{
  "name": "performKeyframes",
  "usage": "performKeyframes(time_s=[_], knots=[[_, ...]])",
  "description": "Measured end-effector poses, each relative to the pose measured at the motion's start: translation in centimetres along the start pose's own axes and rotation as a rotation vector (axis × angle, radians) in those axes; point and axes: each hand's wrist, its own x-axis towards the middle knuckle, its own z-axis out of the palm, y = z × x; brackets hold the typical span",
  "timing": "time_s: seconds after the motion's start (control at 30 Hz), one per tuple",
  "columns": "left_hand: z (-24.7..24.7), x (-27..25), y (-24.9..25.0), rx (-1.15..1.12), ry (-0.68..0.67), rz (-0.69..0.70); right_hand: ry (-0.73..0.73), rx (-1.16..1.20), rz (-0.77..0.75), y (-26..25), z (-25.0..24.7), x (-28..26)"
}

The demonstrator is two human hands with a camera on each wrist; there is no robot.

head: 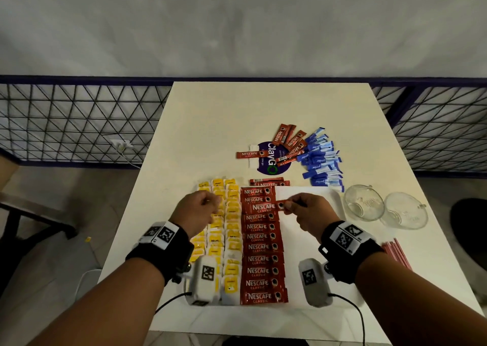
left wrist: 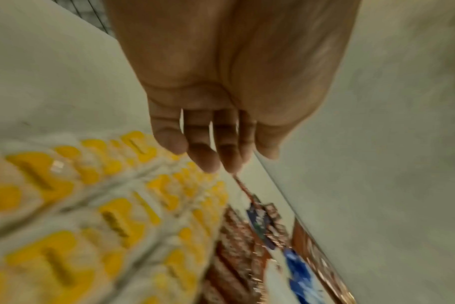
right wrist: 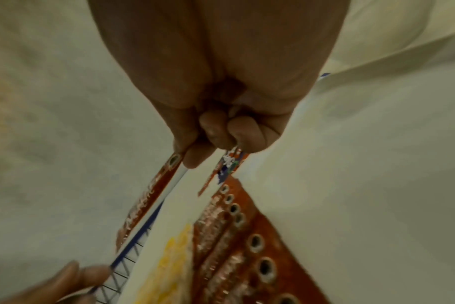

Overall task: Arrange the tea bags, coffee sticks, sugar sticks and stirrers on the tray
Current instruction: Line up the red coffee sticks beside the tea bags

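A white tray (head: 303, 191) lies on the table. It carries columns of yellow tea bags (head: 232, 227) on its left and one column of red coffee sticks (head: 261, 258) beside them. My right hand (head: 288, 205) pinches one coffee stick (head: 263, 208) by its right end, near the top of that column. In the right wrist view the hand (right wrist: 195, 152) holds this stick (right wrist: 148, 205) above the coffee column (right wrist: 247, 246). My left hand (head: 213, 203) hovers over the tea bags with loose fingers and holds nothing. The left wrist view shows its fingers (left wrist: 205, 158) hanging above the tea bags (left wrist: 65, 205).
Loose coffee sticks (head: 290, 141) and blue sugar sticks (head: 321, 158) are heaped beyond the tray, near a purple sticker (head: 268, 158). Two glass cups (head: 365, 202) (head: 405, 211) stand to the tray's right. Red stirrers (head: 396, 253) lie near the table's right edge.
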Motion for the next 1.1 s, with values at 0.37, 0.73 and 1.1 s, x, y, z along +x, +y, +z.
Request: performKeyframes(time_s=[0.37, 0.73, 1.1], knots=[[-1.3, 0.9, -6.6, 0.429, 0.171, -0.272, -0.029, -0.185, 0.146, 4.1, 1.7, 0.7], [-1.1, 0.5, -7.0, 0.054, 0.076, -0.363, 0.042, -0.406, 0.211, 3.9, 3.0, 1.1], [-1.1, 0.5, -6.7, 0.104, 0.063, -0.346, 0.016, -0.51, 0.199, 3.9, 3.1, 1.4]])
